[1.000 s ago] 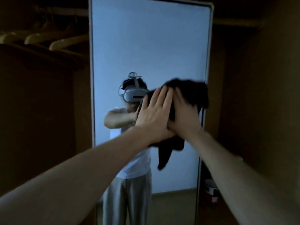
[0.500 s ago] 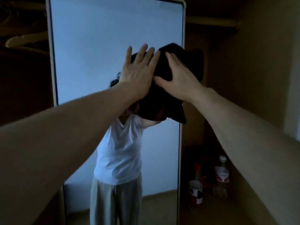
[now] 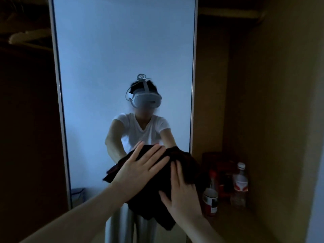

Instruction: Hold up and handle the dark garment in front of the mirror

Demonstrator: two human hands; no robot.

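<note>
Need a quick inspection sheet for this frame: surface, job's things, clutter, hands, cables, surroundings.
Surface: tall white-framed mirror; its glass reflects a person in a white T-shirt wearing a grey headset.
Job's things: dark crumpled cloth pressed against the lower part of the mirror.
Clutter: clear plastic bottle with white cap, a jar with a pale label and dark red containers on the shelf to the right of the mirror.
Hands: left hand flat on the cloth, fingers spread; right hand flat on the cloth, fingers straight.
Cables: a looped cable on top of the reflected headset.
Surroundings: dim brown wardrobe interior; pale clothes hanger at upper left.
</note>
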